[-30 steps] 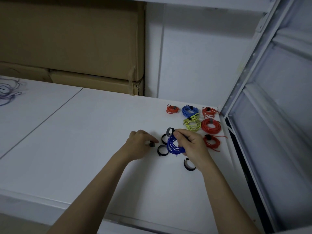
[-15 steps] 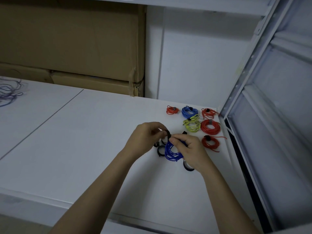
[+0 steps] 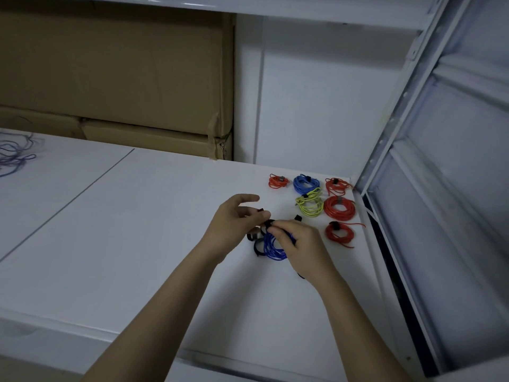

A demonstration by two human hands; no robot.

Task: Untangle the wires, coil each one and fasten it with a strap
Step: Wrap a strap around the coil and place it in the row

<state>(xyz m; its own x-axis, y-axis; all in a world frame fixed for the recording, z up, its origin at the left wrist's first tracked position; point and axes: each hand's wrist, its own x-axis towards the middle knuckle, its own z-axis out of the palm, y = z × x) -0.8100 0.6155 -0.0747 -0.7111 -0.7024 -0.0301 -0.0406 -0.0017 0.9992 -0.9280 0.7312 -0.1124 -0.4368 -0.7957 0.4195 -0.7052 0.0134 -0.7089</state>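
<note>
Blue coiled wire (image 3: 272, 247) sits in the right hand (image 3: 301, 244) above the white tabletop (image 3: 137, 230), left hand (image 3: 234, 224) pinching a black strap (image 3: 268, 222) on it. Six strapped coils by the far right corner: four red (image 3: 339, 207), one blue (image 3: 305, 183), one yellow-green (image 3: 310, 205). Loose straps (image 3: 257, 248) beneath, cardboard boxes (image 3: 115, 78) behind, tangled purple wires (image 3: 13, 155) at the far left edge.

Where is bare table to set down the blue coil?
Bare table lies left of the left hand, short of the loose wires. Crowded: finished coils at the far right corner, and spare straps by the blue coil.
</note>
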